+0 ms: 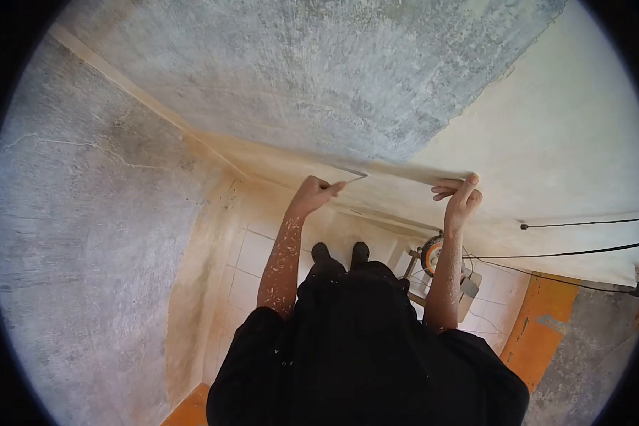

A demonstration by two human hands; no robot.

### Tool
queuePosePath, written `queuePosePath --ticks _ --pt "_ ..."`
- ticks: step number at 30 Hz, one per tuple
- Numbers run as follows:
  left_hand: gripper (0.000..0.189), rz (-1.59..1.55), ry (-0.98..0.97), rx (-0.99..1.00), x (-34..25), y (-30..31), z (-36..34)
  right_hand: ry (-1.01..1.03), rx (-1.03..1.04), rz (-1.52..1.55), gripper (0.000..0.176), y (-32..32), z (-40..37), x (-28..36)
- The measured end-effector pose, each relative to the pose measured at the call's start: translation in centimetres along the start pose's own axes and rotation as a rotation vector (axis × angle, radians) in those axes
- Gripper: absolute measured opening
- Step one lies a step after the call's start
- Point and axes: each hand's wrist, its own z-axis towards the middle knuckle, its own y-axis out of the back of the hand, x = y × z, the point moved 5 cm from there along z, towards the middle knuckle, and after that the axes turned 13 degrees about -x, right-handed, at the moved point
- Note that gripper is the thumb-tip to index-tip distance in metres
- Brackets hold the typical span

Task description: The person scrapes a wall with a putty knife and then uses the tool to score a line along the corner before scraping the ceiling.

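My left hand (314, 197) is closed around the handle of a scraper (358, 175), whose thin grey blade is seen nearly edge-on at the wall ahead. My right hand (463, 199) is raised to the right with its fingers apart, fingertips at the cream part of the same wall, nothing held. The wall (539, 135) has a cream coat low and to the right, and a bare grey patch (319, 78) above with a ragged edge. Pale flakes cling to both forearms.
A second grey wall (85, 234) meets this one at a corner on the left. Below my right forearm stands a small piece of equipment with an orange-and-black round part (431, 257). Black cables (561, 253) hang at the right. White tiles (252, 248) cover the floor.
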Motion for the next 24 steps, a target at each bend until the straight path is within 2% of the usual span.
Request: queuePosePath --ticks 5,8,11,17,20,21,24 --pt "0.058 -0.071 0.084 -0.07 0.2 2.1 -0.5 0.025 0.016 0.035 0.077 -0.2 0.4 -0.6" --pt "0.057 0.044 0.015 0.002 0.0 0.1 0.2 0.011 0.007 0.023 0.078 -0.3 0.2 0.0" --pt "0.058 -0.11 0.021 -0.062 0.4 1.6 -0.3 0.01 0.032 -0.015 0.079 -0.2 0.3 -0.1" --pt "0.056 0.071 -0.08 0.143 -0.2 -3.2 0.8 0.002 0.054 -0.018 0.08 -0.2 0.4 -0.2" --pt "0.058 -0.048 0.003 -0.036 0.1 1.3 0.0 0.026 0.104 -0.022 0.08 0.2 0.7 -0.6" --pt "0.058 -0.073 0.062 -0.032 0.4 1.6 0.1 0.017 0.103 -0.026 0.08 0.4 0.8 -0.7" --pt "0.056 -0.026 -0.063 0.059 -0.9 -2.0 -0.3 -0.016 0.115 -0.037 0.08 0.7 0.1 -0.8"
